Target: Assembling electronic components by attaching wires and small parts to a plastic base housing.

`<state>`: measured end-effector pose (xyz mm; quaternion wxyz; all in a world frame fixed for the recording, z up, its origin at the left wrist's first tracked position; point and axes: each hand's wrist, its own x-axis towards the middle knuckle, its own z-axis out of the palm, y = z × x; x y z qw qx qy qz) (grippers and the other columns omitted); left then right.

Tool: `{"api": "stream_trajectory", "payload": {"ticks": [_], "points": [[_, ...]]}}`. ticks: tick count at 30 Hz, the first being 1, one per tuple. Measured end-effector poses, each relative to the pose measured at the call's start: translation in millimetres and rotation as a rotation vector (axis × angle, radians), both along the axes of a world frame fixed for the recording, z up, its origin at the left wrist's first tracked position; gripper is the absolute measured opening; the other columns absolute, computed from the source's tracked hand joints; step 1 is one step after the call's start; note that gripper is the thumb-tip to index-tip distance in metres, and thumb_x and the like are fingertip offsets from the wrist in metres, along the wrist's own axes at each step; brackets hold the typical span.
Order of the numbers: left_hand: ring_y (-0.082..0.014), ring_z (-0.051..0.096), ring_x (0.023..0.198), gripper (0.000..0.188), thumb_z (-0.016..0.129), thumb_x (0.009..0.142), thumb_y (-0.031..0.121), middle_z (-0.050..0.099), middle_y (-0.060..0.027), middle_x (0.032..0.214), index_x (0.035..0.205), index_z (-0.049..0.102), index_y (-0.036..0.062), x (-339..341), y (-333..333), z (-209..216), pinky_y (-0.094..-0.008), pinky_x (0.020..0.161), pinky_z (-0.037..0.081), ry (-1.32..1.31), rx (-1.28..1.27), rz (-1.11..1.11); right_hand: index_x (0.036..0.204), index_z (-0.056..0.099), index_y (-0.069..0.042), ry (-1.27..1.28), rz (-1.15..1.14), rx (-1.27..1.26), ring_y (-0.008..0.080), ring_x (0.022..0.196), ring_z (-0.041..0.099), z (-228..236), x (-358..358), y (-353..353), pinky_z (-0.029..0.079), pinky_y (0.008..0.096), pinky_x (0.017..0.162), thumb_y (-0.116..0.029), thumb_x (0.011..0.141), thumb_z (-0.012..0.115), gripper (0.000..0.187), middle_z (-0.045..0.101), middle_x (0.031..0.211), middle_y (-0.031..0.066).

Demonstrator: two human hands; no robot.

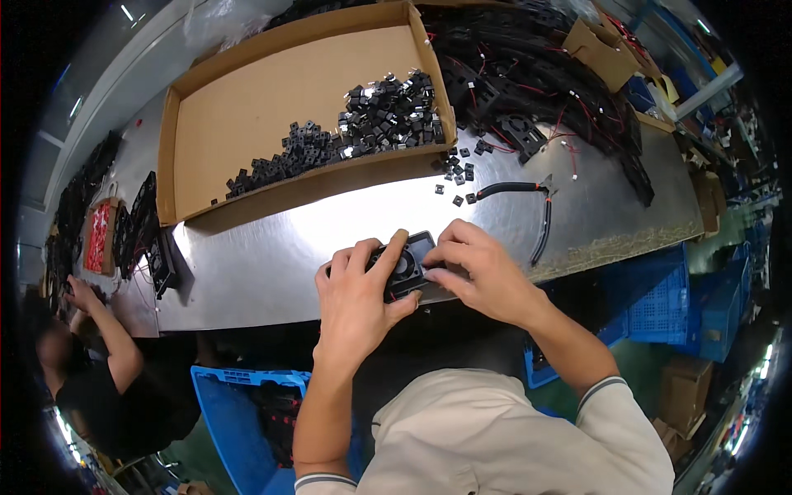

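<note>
A black plastic housing with a round fan (405,266) set in it lies at the front edge of the metal table. My left hand (353,290) grips it from the left, fingers over the top and thumb along the near side. At the housing's right end, my right hand (478,271) is closed with thumb and fingertips pinched together. Whatever those fingertips hold, if anything, is hidden. Beyond my right hand, several small black square parts (458,200) lie loose on the table. Side cutters (510,189) with black handles rest to their right.
A shallow cardboard box (289,191) holds heaped small black parts (388,115). Black housings with red wires (520,136) pile up at the far right. Blue crates (243,412) stand below the table edge. At the left, another person (107,355) reaches toward the table.
</note>
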<state>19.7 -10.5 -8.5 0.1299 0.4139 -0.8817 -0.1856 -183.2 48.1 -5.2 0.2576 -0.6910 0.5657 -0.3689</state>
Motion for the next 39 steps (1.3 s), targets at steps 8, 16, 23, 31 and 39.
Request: {"api": "stream_trajectory", "payload": {"ticks": [8,16,23,31,39], "points": [[-0.0309,0.055,0.114,0.077,0.083,0.069,0.031,0.058,-0.0085,0.122,0.140,0.056,0.0229,0.1,1.1,-1.1,-0.0516,0.099,0.038,-0.020,-0.005,0.009,0.094,0.068,0.000,0.046,0.045,0.105,0.0273,0.083,0.060,4.9,-1.4,-8.6,0.049,0.0355,0.073,-0.001,0.081,0.073,0.015,0.058,0.093,0.0114],[-0.0311,0.055,0.113,0.076,0.083,0.069,0.031,0.058,-0.0086,0.123,0.140,0.056,0.0230,-0.5,-2.7,-1.5,-0.0515,0.099,0.038,-0.008,-0.008,-0.014,0.089,0.070,0.001,0.095,0.029,-0.045,0.0288,0.080,0.060,-2.2,1.6,-4.7,0.050,0.0367,0.072,0.003,0.077,0.074,0.013,0.059,0.092,0.0116],[-0.0329,0.054,0.115,0.076,0.082,0.072,0.030,0.058,-0.0116,0.122,0.142,0.054,0.0223,-4.8,-6.1,3.8,-0.0502,0.102,0.038,-0.050,0.018,-0.052,0.099,0.070,-0.002,0.242,0.030,-0.013,0.0325,0.089,0.060,2.2,-4.3,11.1,0.049,0.0413,0.080,-0.020,0.081,0.078,0.027,0.058,0.102,0.0143],[-0.0331,0.053,0.113,0.077,0.081,0.072,0.027,0.058,-0.0112,0.121,0.144,0.053,0.0216,-4.5,-5.0,11.3,-0.0467,0.101,0.039,-0.090,0.066,-0.027,0.157,0.025,-0.009,0.811,0.054,0.156,0.0476,0.147,0.020,1.2,-109.2,12.0,0.013,0.0608,0.119,-0.079,0.061,0.071,0.127,0.019,0.161,0.0245],[-0.0333,0.053,0.114,0.076,0.081,0.073,0.028,0.059,-0.0115,0.120,0.144,0.053,0.0219,-1.9,-7.4,8.8,-0.0468,0.102,0.039,-0.076,0.068,-0.022,0.154,0.030,-0.006,0.917,0.210,0.137,0.0417,0.146,0.025,-5.8,-131.7,47.3,0.018,0.0590,0.119,-0.080,0.062,0.067,0.123,0.027,0.159,0.0210]]}}
